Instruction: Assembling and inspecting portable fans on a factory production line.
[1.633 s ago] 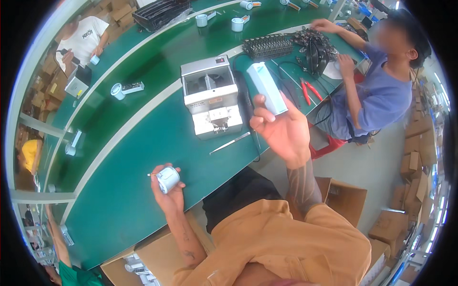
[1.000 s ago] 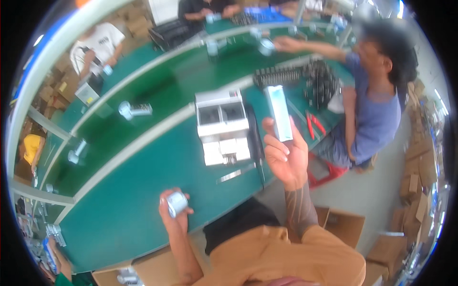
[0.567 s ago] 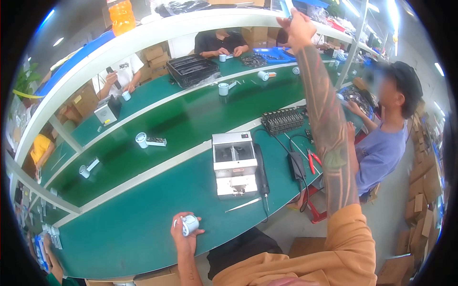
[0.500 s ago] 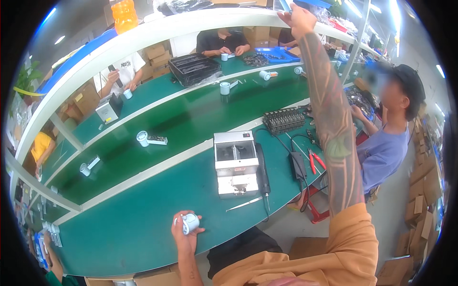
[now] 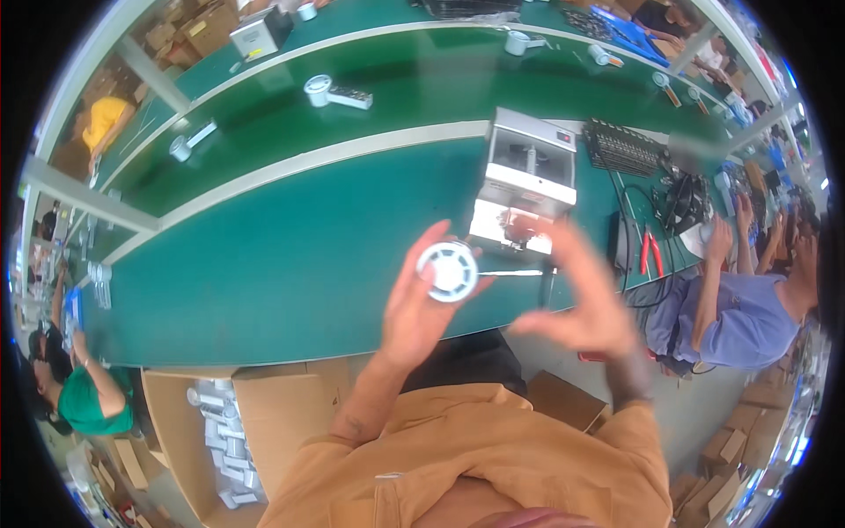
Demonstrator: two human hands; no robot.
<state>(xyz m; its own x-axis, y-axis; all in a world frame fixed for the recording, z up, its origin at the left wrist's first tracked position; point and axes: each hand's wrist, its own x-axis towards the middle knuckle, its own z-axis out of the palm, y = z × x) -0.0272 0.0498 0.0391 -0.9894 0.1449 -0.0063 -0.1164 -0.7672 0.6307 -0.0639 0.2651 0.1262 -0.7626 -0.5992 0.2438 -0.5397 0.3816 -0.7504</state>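
Note:
My left hand (image 5: 414, 304) grips a light grey round plastic housing (image 5: 451, 271), whose slotted face is turned up. The thumb lies on its rim. My right hand (image 5: 576, 304) is to the right of it, blurred by motion, with thumb and fingers spread and nothing visible between them. Just past my right fingers stands a grey box-shaped machine (image 5: 528, 167) with a see-through lid. Thin metal tweezers (image 5: 512, 273) lie on the green table (image 5: 264, 255), between the two hands. A dark tool near my right fingers is mostly hidden.
Red-handled pliers (image 5: 650, 253) and a rack of black parts (image 5: 623, 148) sit to the right, near a seated co-worker (image 5: 748, 308). Beyond a pale rail, a green conveyor (image 5: 422, 92) bears several grey handled parts. A cardboard box (image 5: 180, 422) of similar parts stands lower left.
My right hand has come down from the overhead shelf to beside the housing. My left hand has raised the housing toward the machine and turned its slotted face up. The view has tilted down.

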